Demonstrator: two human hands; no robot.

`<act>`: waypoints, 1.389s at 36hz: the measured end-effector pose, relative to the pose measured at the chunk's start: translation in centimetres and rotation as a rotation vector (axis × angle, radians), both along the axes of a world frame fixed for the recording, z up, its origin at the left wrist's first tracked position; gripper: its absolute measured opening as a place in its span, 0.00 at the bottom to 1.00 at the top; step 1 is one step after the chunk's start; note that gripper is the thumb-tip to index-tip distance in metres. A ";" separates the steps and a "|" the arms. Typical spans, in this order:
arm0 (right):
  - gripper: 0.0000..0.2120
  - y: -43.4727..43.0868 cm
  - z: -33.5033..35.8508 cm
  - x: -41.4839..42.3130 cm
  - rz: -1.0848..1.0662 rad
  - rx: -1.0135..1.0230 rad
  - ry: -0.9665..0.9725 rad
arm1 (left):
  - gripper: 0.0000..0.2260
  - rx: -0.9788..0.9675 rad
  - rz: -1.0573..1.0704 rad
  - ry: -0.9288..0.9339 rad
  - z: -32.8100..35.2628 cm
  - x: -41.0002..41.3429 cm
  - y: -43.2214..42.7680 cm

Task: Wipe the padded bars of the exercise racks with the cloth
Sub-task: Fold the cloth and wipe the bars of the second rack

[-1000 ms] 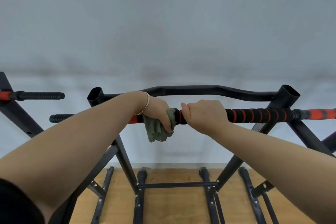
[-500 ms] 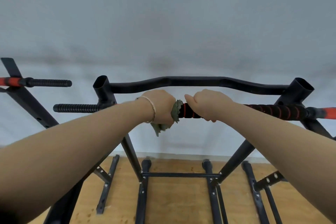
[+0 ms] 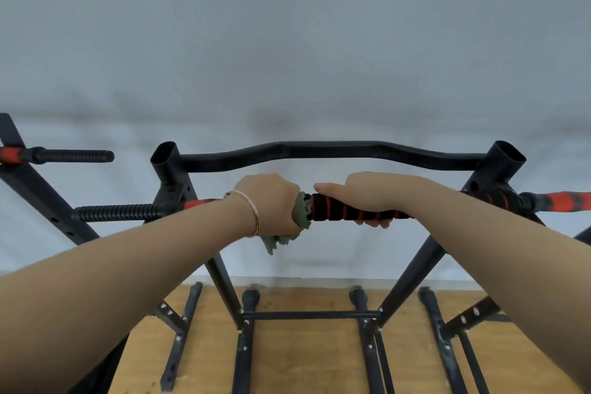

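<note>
Shifted toward 3 o'clock along the bar [image 3: 335, 209], the right hand [image 3: 367, 198] is found clamped on the padding, a stretch being bared for the cloth [image 3: 302, 211], gripped round the bar by the left hand [image 3: 268, 201] at its 9 o'clock.

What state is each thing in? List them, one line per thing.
cloth: bunched around the bar, a tail hanging below the hand.
left hand: grips the cloth against the bar.
right hand: grips the bare foam just right of the cloth.
padded bar: level, mounted across the rack, held by both hands.
curved top bar: untouched, behind the hands.
bracelet: on the left wrist.
</note>
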State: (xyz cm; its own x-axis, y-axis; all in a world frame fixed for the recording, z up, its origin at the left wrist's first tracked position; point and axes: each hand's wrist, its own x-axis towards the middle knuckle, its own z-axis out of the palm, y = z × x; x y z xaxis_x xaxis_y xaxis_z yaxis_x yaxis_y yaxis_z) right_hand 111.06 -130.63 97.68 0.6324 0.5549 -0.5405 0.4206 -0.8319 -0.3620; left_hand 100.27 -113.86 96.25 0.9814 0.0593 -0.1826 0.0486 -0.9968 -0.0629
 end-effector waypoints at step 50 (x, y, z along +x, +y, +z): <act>0.05 -0.4 -4.5 -7.9 0.149 0.742 -0.909 | 0.14 -0.744 0.137 -0.217 2.5 -4.2 5.2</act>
State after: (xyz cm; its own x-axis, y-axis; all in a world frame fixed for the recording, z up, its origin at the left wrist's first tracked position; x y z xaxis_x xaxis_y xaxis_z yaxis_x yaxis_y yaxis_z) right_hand 103.16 -131.03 93.21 0.5208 0.6446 0.5597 0.8482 -0.4651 -0.2536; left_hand 96.09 -108.67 98.75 0.9924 0.1200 -0.0267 0.1089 -0.7573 0.6439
